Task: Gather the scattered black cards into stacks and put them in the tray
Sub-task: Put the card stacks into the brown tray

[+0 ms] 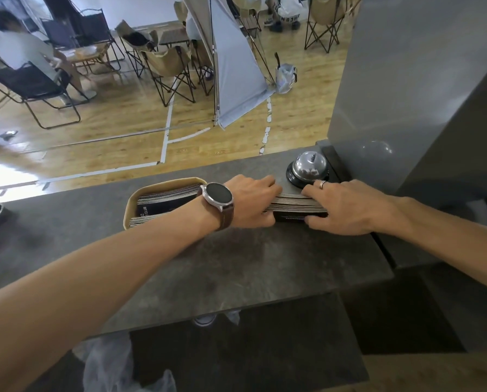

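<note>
A thick stack of black cards [294,204] lies on the grey counter, squeezed between both hands. My left hand [250,203], with a watch on the wrist, grips the stack's left end with curled fingers. My right hand [347,206], wearing a ring, grips its right end, thumb at the near side. A tan tray [157,188] sits just left of my left wrist. Inside it lie stacks of black cards [163,206], partly hidden by my wrist.
A silver desk bell [308,168] on a black base stands right behind the stack, near my right fingers. A grey pillar [406,80] rises at the right. The counter's far edge [180,172] drops to a wooden floor with folding chairs and seated people.
</note>
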Demonstrator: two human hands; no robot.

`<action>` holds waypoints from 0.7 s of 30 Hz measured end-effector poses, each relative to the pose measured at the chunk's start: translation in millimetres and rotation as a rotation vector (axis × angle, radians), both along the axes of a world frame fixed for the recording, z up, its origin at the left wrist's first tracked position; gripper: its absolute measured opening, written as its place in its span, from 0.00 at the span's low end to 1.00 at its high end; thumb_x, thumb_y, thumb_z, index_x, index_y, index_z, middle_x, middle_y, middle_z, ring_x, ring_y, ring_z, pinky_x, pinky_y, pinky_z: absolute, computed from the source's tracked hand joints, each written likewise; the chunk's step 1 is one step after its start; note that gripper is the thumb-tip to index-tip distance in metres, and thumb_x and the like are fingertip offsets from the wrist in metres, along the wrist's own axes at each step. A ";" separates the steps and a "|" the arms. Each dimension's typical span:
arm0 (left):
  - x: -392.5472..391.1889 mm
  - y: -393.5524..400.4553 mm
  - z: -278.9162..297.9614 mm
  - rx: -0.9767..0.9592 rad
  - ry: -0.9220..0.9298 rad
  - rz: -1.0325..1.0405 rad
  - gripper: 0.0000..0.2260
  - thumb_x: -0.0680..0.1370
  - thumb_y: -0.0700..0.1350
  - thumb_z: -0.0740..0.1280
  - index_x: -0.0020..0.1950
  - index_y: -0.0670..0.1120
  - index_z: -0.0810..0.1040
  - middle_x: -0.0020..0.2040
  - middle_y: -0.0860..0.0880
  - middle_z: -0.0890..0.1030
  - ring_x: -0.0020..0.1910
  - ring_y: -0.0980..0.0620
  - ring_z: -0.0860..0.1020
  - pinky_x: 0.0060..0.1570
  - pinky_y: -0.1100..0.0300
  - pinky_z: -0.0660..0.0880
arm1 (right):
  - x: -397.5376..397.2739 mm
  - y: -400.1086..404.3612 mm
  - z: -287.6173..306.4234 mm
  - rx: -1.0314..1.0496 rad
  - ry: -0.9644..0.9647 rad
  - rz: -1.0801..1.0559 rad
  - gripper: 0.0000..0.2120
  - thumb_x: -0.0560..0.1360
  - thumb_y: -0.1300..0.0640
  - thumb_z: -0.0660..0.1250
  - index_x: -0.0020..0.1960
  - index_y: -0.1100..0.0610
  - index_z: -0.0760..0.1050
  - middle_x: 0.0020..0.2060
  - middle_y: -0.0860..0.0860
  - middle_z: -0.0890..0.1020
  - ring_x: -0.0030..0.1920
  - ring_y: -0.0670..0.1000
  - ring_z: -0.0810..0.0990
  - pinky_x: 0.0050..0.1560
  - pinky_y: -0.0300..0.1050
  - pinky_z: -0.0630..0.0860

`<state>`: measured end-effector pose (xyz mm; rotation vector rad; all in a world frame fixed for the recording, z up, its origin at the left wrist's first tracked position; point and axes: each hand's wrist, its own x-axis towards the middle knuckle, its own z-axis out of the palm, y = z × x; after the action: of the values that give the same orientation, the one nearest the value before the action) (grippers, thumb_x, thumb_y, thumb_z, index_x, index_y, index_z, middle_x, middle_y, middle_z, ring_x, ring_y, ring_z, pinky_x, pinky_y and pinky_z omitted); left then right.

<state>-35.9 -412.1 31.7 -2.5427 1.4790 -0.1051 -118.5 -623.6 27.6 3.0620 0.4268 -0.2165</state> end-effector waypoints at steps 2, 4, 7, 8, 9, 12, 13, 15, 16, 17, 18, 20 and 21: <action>-4.1 -1.0 -7.8 0.007 -0.013 0.007 0.17 0.75 0.54 0.60 0.58 0.46 0.68 0.51 0.47 0.73 0.37 0.43 0.78 0.31 0.55 0.65 | 0.1 4.7 -8.7 -0.051 -0.023 0.002 0.26 0.74 0.31 0.59 0.63 0.48 0.62 0.54 0.48 0.75 0.46 0.53 0.81 0.42 0.49 0.72; -8.4 -1.2 -16.6 0.015 0.004 0.030 0.17 0.75 0.54 0.61 0.59 0.45 0.65 0.52 0.47 0.74 0.38 0.42 0.78 0.31 0.54 0.64 | 1.4 9.8 -16.7 -0.098 -0.052 -0.007 0.24 0.76 0.38 0.63 0.62 0.51 0.59 0.57 0.52 0.74 0.48 0.56 0.82 0.40 0.49 0.71; -8.3 -0.2 -19.3 -0.003 0.023 0.063 0.18 0.75 0.53 0.63 0.58 0.46 0.64 0.52 0.47 0.73 0.39 0.41 0.79 0.31 0.54 0.65 | 4.8 12.9 -18.0 -0.118 -0.065 -0.020 0.22 0.77 0.41 0.64 0.61 0.52 0.59 0.58 0.54 0.73 0.49 0.58 0.82 0.40 0.49 0.68; -7.3 0.7 -18.0 -0.010 0.025 0.060 0.17 0.75 0.53 0.63 0.58 0.46 0.64 0.52 0.46 0.73 0.39 0.41 0.79 0.31 0.54 0.65 | 5.0 13.0 -16.6 -0.115 -0.060 -0.020 0.22 0.77 0.41 0.64 0.61 0.52 0.59 0.58 0.54 0.74 0.50 0.58 0.82 0.40 0.49 0.68; -7.2 2.2 -16.7 -0.017 0.026 0.058 0.17 0.75 0.53 0.63 0.57 0.46 0.63 0.51 0.46 0.73 0.39 0.41 0.79 0.31 0.54 0.65 | 5.4 13.0 -15.6 -0.105 -0.060 -0.021 0.22 0.77 0.41 0.65 0.60 0.52 0.59 0.57 0.53 0.74 0.50 0.58 0.82 0.40 0.49 0.68; -11.2 6.9 -17.9 -0.005 0.060 0.073 0.17 0.75 0.53 0.63 0.58 0.46 0.63 0.51 0.46 0.73 0.38 0.41 0.78 0.30 0.54 0.64 | 3.2 16.8 -17.4 -0.090 -0.068 -0.023 0.23 0.75 0.39 0.65 0.58 0.51 0.59 0.56 0.52 0.73 0.49 0.57 0.82 0.40 0.49 0.69; -12.9 7.4 -19.9 -0.003 0.079 0.082 0.18 0.75 0.53 0.64 0.59 0.46 0.63 0.52 0.46 0.72 0.39 0.41 0.78 0.30 0.54 0.64 | 2.9 17.7 -19.9 -0.092 -0.060 -0.022 0.23 0.75 0.39 0.65 0.58 0.51 0.59 0.55 0.52 0.73 0.48 0.57 0.82 0.40 0.49 0.70; -12.4 7.2 -21.5 -0.012 0.108 0.092 0.19 0.74 0.52 0.65 0.59 0.46 0.63 0.53 0.46 0.72 0.41 0.39 0.79 0.32 0.53 0.65 | 4.2 17.8 -20.1 -0.062 -0.031 -0.038 0.23 0.74 0.39 0.66 0.58 0.50 0.60 0.54 0.52 0.73 0.47 0.56 0.81 0.41 0.51 0.72; -11.2 7.4 -21.7 -0.025 0.119 0.094 0.19 0.74 0.51 0.65 0.59 0.46 0.63 0.53 0.46 0.72 0.42 0.39 0.79 0.32 0.53 0.65 | 4.7 17.4 -18.0 -0.036 -0.009 -0.056 0.23 0.74 0.39 0.67 0.57 0.50 0.60 0.54 0.51 0.73 0.48 0.57 0.81 0.43 0.51 0.73; -10.0 7.7 -21.8 -0.041 0.130 0.098 0.19 0.74 0.51 0.65 0.59 0.46 0.63 0.53 0.46 0.72 0.42 0.38 0.78 0.32 0.53 0.66 | 5.4 16.5 -16.6 -0.014 0.010 -0.072 0.23 0.73 0.39 0.67 0.57 0.50 0.61 0.54 0.51 0.73 0.49 0.57 0.81 0.44 0.51 0.73; -9.7 8.2 -22.3 -0.055 0.142 0.104 0.19 0.74 0.51 0.65 0.58 0.46 0.63 0.52 0.46 0.71 0.42 0.38 0.78 0.32 0.53 0.66 | 5.9 16.4 -16.4 -0.006 0.018 -0.077 0.23 0.73 0.38 0.67 0.57 0.49 0.61 0.54 0.51 0.73 0.49 0.57 0.81 0.44 0.51 0.73; -12.1 9.5 -25.2 -0.059 0.166 0.114 0.19 0.74 0.51 0.66 0.58 0.46 0.63 0.52 0.46 0.71 0.41 0.38 0.78 0.32 0.53 0.66 | 4.7 21.2 -18.3 -0.024 0.006 -0.069 0.24 0.73 0.36 0.66 0.58 0.49 0.61 0.55 0.51 0.72 0.49 0.57 0.81 0.44 0.51 0.73; -13.4 9.4 -27.2 -0.061 0.172 0.117 0.19 0.73 0.51 0.66 0.58 0.46 0.63 0.52 0.46 0.70 0.41 0.38 0.78 0.32 0.53 0.66 | 4.0 23.4 -19.9 -0.026 -0.006 -0.069 0.24 0.73 0.35 0.65 0.57 0.49 0.61 0.54 0.51 0.72 0.48 0.57 0.81 0.44 0.51 0.73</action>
<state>-49.3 -402.7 4.4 -2.7409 1.3992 0.0897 -114.5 -600.2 7.7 3.0538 0.3151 -0.2129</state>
